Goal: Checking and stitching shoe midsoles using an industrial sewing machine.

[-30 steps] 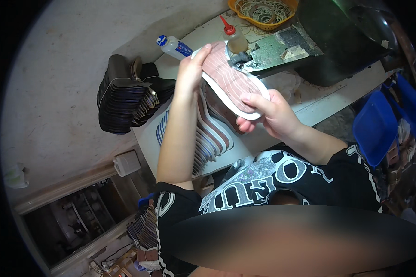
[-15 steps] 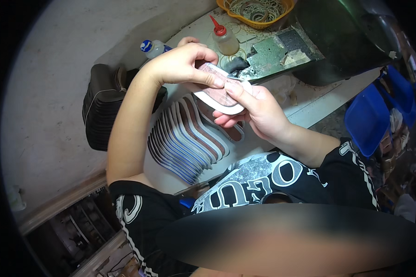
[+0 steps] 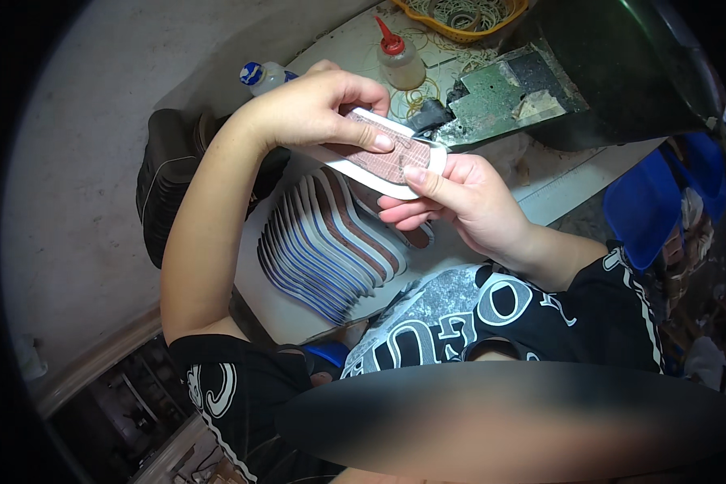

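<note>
A shoe insole (image 3: 371,164) with a reddish-brown patterned middle and a white rim is held up over the table between both hands. My left hand (image 3: 319,113) grips its far-left part, thumb on top and fingers curled behind the edge. At the rounded right end, my right hand (image 3: 480,198) pinches the rim, thumb above and fingers beneath. Just beyond that end, a small black part juts from a green metal plate (image 3: 512,97). Below the hands lies a fanned row of insoles (image 3: 323,250), some showing brown faces and others blue-lined edges.
Banded dark soles (image 3: 165,202) stand against the wall at left. A red-tipped squeeze bottle (image 3: 403,68) and a blue-capped bottle (image 3: 268,78) stand at the back. Behind them sits a yellow basket (image 3: 460,35) of elastic bands. Blue trays (image 3: 644,206) are at right.
My right thumb has moved away from my left thumb, down toward the insole's rounded end, and more of the brown face shows. My left elbow has swung outward to the left.
</note>
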Tool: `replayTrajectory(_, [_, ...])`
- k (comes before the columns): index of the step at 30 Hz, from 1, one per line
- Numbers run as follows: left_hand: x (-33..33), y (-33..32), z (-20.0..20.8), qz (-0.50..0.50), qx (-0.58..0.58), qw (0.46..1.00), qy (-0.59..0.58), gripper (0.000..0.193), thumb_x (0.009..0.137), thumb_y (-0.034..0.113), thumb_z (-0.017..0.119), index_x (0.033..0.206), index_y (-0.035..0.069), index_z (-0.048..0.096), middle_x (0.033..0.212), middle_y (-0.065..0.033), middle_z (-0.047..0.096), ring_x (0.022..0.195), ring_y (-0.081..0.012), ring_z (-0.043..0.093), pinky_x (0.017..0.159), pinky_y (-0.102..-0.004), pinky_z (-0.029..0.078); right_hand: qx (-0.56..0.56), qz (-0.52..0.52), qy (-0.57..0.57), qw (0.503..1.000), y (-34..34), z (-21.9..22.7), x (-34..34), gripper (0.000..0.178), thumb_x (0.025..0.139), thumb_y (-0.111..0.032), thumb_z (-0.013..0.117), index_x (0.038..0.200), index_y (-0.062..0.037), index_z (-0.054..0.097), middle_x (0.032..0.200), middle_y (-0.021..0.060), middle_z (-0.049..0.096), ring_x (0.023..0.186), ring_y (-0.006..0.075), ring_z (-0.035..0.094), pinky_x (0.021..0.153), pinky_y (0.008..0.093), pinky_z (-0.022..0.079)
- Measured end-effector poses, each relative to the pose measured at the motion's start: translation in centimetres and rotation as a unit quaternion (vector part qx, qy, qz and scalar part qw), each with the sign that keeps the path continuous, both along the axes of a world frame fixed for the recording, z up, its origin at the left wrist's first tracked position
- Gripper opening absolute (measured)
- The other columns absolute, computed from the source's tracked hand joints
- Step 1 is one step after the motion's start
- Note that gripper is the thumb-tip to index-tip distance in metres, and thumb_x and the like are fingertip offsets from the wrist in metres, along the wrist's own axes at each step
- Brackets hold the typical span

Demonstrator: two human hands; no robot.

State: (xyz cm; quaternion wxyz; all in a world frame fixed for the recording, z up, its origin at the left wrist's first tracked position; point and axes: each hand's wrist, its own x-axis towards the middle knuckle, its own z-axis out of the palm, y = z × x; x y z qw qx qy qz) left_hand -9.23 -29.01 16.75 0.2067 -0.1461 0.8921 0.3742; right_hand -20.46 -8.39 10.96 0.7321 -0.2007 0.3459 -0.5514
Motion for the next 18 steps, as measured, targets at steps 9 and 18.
replayTrajectory(9, [2.0, 2.0, 0.0, 0.165, 0.110, 0.979, -0.036, 0.027, 0.087, 0.029, 0.066, 0.083, 0.004, 0.055, 0.067, 0.0048, 0.047, 0.063, -0.0043, 0.040, 0.054, -0.0215, 0.033, 0.011, 0.001, -0.064, 0.998, -0.5, -0.1, -0.2, 0.038, 0.096, -0.027, 0.051, 0.110, 0.0081, 0.055, 0.098, 0.0189, 0.064, 0.088, 0.0217, 0.067, 0.077, 0.0296, 0.056])
replayTrajectory(18, [3.1, 5.9, 0.2, 0.260, 0.052, 0.963, -0.041, 0.030, 0.092, 0.035, 0.058, 0.091, 0.005, 0.058, 0.071, 0.0034, 0.052, 0.064, -0.0045, 0.044, 0.056, -0.0217, 0.037, 0.032, 0.011, -0.029, 0.999, -0.5, 0.3, -0.8, 0.035, 0.095, -0.031, 0.051, 0.107, 0.0006, 0.059, 0.097, 0.0129, 0.066, 0.086, 0.0183, 0.068, 0.073, 0.0282, 0.056])
